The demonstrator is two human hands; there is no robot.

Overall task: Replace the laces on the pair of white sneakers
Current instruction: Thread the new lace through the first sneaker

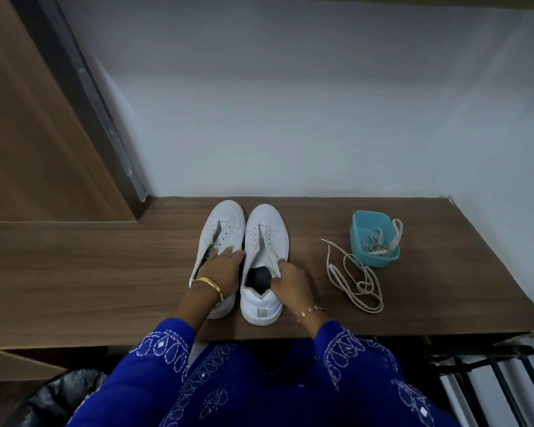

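On the wooden shelf [105,272], the two white sneakers stand side by side, toes toward the wall, and both show bare eyelets: the old laces look to be out already. The left hand [225,266] rests on the left sneaker [221,241], fingers fairly straight and lying over its tongue and opening, not curled round anything I can make out. The right hand [290,285] pinches the inner edge of the right sneaker [264,241] beside its collar. Further right, well apart from the shoes, a loose cream lace [356,278] lies in loops on the shelf, and a blue tub [359,238] just beside it holds more lace, one end hanging over its rim. Judging from this, removal is done; threading has not begun on either shoe.
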